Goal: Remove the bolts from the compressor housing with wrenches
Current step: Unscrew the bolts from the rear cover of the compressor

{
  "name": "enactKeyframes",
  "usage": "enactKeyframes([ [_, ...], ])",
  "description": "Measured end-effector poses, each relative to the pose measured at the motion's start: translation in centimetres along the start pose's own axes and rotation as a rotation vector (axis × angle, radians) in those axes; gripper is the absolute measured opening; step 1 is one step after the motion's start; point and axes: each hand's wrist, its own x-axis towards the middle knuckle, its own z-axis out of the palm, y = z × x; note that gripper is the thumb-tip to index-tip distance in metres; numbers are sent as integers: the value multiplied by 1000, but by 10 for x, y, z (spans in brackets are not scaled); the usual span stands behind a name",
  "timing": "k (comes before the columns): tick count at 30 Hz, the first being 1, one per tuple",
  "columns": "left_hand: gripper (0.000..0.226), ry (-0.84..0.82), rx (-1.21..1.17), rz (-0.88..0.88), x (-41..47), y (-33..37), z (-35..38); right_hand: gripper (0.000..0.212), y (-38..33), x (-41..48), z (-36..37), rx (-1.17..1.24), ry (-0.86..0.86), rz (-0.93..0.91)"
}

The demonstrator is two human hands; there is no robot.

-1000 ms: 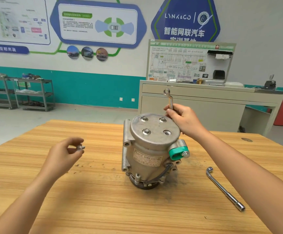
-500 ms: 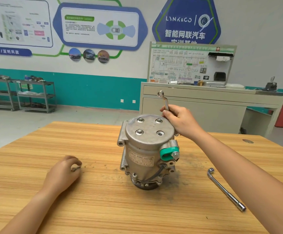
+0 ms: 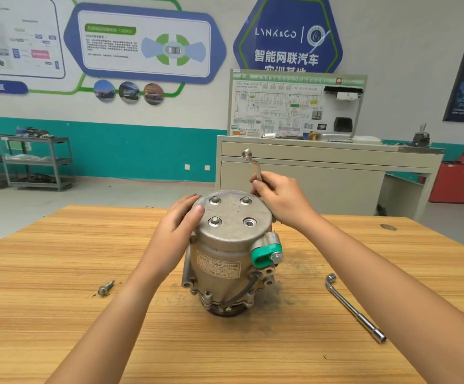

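Wood-grain worktop [image 3: 59,245], one, in a workshop room with a teal-banded wall, posters and a grey floor. Beyond the far edge: one beige cabinet [image 3: 322,173] carrying one wiring-diagram board [image 3: 280,106]; two grey shelf trolleys [image 3: 39,162] at far left, holding small parts too distant to identify; one red cabinet [image 3: 452,181] at far right.

One compressor housing [image 3: 225,261], upright at mid-worktop, green cap [image 3: 264,253] on its side. Top plate: three bolts [image 3: 214,221] seated, one open hole [image 3: 249,223].

One loose bolt [image 3: 105,287], lying toward the left edge.

Wrenches, two: one L-shaped socket wrench [image 3: 354,307] lying toward the right edge; one ring wrench [image 3: 251,163] held upright over the housing's far rim.

Left hand [image 3: 181,225]: fingers curved round the top plate's left rim, thumb on top. Right hand [image 3: 280,200]: fingers clamped on the ring wrench's shank.
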Motion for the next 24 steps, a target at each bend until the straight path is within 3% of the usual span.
enactKeyframes([
  [5, 68, -13, 70, 113, -10, -7, 2, 24, -10, -13, -18, -79, 286, -66],
  [7, 64, -4, 65, 138, -17, -10, 8, 25, -17, -23, -34, -113, 321, -107],
  [10, 71, 75, 35, 152, -27, -14, 19, 29, -32, -50, -57, -262, 151, -95],
  [13, 62, 196, 31, 188, -35, -13, 33, 43, -46, -87, -70, -492, -53, -38],
  [20, 76, 368, 99, 204, -47, -5, 57, 42, -54, -112, -60, -787, -144, -24],
  [24, 80, 401, 119, 186, -51, -3, 62, 57, -62, -112, -53, -984, -171, -35],
])
